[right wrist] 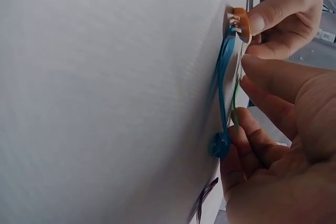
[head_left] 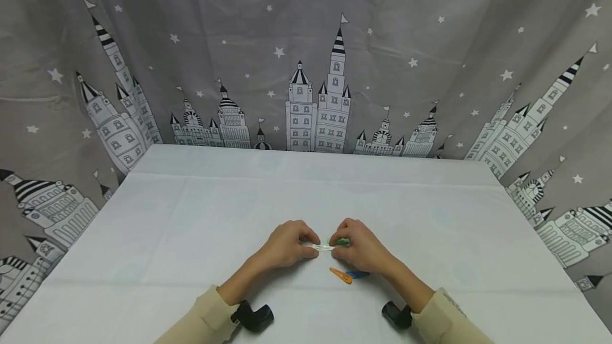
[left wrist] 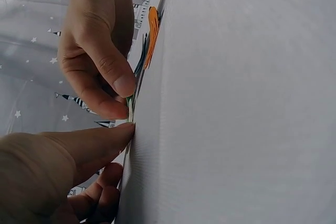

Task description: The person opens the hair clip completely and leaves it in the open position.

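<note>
A white snap hair clip (head_left: 323, 248) lies crosswise between the two hands, low over the table. My left hand (head_left: 286, 244) pinches its left end between thumb and fingers. At the other end, the thumb and fingertips of my right hand (head_left: 360, 244) grip it. A green hair clip (head_left: 342, 241) shows under the right fingers, partly hidden by them; in the right wrist view the green clip (right wrist: 235, 100) lies close to the fingertips. Nearer the body, an orange snap clip (head_left: 341, 275) and a blue one (head_left: 357, 274) rest side by side beneath the right wrist.
A white cloth covers the table (head_left: 229, 211). In the right wrist view a dark purple clip (right wrist: 202, 199) lies beyond the blue clip. Behind the table hangs a grey curtain (head_left: 306, 31) printed with castles and stars. Black wrist cameras (head_left: 255, 317) sit below both sleeves.
</note>
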Motion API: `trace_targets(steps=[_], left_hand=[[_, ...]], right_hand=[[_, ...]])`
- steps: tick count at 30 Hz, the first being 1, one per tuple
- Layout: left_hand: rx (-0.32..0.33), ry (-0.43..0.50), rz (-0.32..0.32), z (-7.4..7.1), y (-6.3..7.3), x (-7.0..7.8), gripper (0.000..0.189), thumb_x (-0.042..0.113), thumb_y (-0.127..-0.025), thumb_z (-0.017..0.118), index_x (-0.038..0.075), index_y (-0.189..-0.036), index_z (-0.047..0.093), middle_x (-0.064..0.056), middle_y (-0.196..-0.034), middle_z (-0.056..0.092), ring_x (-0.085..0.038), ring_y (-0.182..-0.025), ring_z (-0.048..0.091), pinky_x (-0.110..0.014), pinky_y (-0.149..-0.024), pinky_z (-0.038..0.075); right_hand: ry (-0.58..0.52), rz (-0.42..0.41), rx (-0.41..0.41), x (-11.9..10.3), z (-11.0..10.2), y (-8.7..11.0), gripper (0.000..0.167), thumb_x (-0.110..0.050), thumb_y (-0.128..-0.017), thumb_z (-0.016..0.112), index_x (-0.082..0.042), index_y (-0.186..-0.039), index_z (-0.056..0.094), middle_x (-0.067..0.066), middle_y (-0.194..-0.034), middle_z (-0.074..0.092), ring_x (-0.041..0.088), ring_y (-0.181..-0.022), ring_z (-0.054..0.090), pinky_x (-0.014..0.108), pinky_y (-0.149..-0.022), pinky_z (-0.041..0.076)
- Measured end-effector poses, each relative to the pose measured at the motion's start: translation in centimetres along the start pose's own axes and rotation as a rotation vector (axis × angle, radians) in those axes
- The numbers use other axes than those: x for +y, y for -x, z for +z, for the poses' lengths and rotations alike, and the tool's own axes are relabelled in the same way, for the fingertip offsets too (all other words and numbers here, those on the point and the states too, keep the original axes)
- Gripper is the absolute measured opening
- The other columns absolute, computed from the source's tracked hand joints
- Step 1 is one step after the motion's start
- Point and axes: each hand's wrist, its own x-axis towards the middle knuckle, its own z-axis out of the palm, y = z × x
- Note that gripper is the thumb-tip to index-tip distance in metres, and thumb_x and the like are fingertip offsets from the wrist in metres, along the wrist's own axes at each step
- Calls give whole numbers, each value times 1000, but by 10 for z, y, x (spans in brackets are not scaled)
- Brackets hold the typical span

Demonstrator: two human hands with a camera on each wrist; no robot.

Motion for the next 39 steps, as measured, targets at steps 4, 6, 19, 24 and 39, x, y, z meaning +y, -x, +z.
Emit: trace_targets(steps=[4,6,19,24,39], left_hand=[[3,-10,9,-1,0,1,12,15,-80,82,14,-91,78,5,-91,64,-15,-85,58,-35,-74,46],[3,-12,16,-1,1,2,11,14,-81,82,13,-91,77,5,-91,64,-15,-85,57,-35,-74,45],[31,-7,-8,-1,2,5,12,14,-80,82,17,-77,71,7,-87,60,-15,-85,55,-36,-76,43],[34,5,-15,0,2,4,11,14,-80,82,17,-76,72,8,-87,60,-15,-85,56,-37,-76,44],[29,45,-6,0,1,0,7,18,-82,81,19,-78,75,9,-89,63,-14,-86,58,-37,-78,46]], right_hand=[[50,5,33,-3,3,-1,10,-4,-82,76,-9,-90,77,-3,-91,57,17,-89,49,35,-77,43],[61,10,46,-5,4,-2,10,-3,-81,76,-9,-89,76,-3,-91,57,18,-89,50,36,-77,44],[79,28,45,-5,6,-1,9,-3,-84,75,-12,-87,76,-2,-93,55,21,-93,50,39,-80,44],[83,18,33,-5,5,-1,8,-5,-86,74,-12,-88,76,-3,-92,53,19,-91,48,38,-78,43],[69,-22,33,-4,3,1,9,-3,-87,71,-11,-86,74,-2,-95,55,21,-92,49,36,-78,42]])
